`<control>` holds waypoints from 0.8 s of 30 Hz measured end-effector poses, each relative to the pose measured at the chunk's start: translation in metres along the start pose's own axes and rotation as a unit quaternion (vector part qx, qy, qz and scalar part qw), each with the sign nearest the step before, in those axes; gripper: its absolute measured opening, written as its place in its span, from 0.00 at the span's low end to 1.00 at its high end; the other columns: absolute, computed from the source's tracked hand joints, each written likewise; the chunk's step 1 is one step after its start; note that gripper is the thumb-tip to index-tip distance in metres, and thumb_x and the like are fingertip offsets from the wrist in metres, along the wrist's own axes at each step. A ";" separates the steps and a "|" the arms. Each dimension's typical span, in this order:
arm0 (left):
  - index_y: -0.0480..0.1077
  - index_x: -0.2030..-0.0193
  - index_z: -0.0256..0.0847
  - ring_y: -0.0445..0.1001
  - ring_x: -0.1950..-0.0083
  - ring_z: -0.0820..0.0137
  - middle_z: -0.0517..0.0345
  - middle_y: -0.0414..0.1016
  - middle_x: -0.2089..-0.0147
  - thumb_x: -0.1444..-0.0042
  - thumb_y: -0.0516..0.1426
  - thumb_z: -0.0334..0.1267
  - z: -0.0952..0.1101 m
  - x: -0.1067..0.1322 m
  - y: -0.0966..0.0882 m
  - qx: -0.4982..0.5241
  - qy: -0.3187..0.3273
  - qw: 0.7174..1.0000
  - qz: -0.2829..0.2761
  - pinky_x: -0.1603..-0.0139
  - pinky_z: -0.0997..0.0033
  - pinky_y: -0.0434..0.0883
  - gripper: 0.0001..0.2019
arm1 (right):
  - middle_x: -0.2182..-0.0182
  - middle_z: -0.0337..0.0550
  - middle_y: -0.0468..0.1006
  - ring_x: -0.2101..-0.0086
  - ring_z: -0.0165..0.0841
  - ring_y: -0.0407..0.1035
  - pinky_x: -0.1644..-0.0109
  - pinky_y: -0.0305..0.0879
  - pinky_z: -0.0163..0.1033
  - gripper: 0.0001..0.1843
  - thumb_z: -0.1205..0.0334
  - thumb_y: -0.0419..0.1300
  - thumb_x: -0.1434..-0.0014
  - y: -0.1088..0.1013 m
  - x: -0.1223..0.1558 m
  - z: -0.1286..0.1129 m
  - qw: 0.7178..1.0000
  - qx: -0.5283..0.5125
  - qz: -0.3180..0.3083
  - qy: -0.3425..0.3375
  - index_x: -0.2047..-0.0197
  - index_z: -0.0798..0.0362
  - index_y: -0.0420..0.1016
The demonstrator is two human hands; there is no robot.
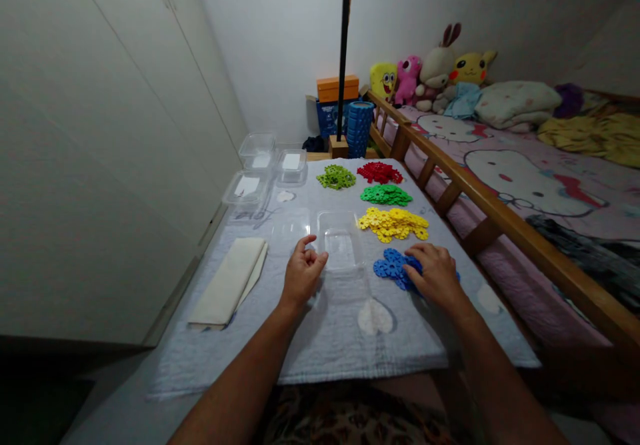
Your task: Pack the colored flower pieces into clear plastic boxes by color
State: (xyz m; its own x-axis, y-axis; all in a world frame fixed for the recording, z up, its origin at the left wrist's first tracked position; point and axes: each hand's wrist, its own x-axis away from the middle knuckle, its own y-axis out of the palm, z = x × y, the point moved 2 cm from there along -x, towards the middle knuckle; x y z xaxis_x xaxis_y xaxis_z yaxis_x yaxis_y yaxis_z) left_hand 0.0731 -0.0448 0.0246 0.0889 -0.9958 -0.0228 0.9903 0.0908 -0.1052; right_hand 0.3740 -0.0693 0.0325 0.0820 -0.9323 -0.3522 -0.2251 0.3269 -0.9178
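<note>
My right hand (434, 273) rests over a pile of blue plastic interlocking discs (390, 266), its fingers and thumb curled around some of them and hiding part of the pile. Beside an uncovered clear plastic container (341, 265), my left hand (303, 270) is held with thumb and index finger apart and nothing between them. A clear lid (290, 225) lies flat just left of the container. Further back are piles of yellow discs (393, 224), green discs (386, 195), red discs (379, 172) and light green discs (336, 177).
Several clear containers (245, 188) with white paper pieces stand at the back left. A folded beige cloth (227, 285) lies on the left of the cloth-covered table (330, 348). A wooden bed rail (480, 222) runs along the right; a black pole (343, 58) rises behind.
</note>
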 end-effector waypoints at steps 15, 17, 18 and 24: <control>0.70 0.49 0.38 0.52 0.78 0.78 0.74 0.53 0.79 0.46 0.61 0.41 -0.002 0.002 -0.011 0.041 0.027 0.998 0.044 0.74 0.77 0.52 0.19 | 0.60 0.48 0.79 0.56 0.45 0.66 0.51 0.56 0.50 0.12 0.62 0.61 0.41 0.006 0.008 -0.008 1.000 0.004 0.004 0.001 0.54 0.47 0.80; 0.69 0.47 0.38 0.51 0.79 0.77 0.74 0.52 0.80 0.44 0.61 0.43 -0.003 0.004 -0.009 0.050 0.018 0.998 0.027 0.75 0.77 0.51 0.20 | 0.62 0.46 0.81 0.58 0.44 0.67 0.51 0.55 0.49 0.10 0.64 0.60 0.40 0.002 0.003 -0.012 0.999 -0.032 -0.005 0.004 0.58 0.46 0.81; 0.69 0.47 0.38 0.50 0.79 0.77 0.74 0.52 0.80 0.43 0.60 0.44 -0.003 0.005 -0.008 0.053 0.014 0.998 0.019 0.75 0.77 0.50 0.20 | 0.63 0.45 0.82 0.58 0.44 0.68 0.51 0.56 0.49 0.09 0.64 0.60 0.40 -0.001 0.000 -0.015 0.998 -0.058 -0.006 0.005 0.59 0.46 0.81; 0.67 0.44 0.38 0.53 0.78 0.76 0.73 0.54 0.80 0.43 0.59 0.43 -0.004 0.010 -0.005 0.059 0.011 0.998 -0.006 0.75 0.77 0.51 0.21 | 0.63 0.43 0.82 0.59 0.39 0.72 0.49 0.60 0.46 0.11 0.63 0.61 0.39 -0.021 -0.033 -0.066 0.972 -0.235 0.015 -0.001 0.53 0.49 0.78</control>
State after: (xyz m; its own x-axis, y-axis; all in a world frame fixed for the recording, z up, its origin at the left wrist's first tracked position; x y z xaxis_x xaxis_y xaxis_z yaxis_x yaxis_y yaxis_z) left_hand 0.0688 -0.0556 0.0212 0.0755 -0.9962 -0.0434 0.9971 0.0751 0.0115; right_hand 0.3116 -0.0556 0.0756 0.0709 -0.9228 -0.3787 -0.6456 0.2469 -0.7227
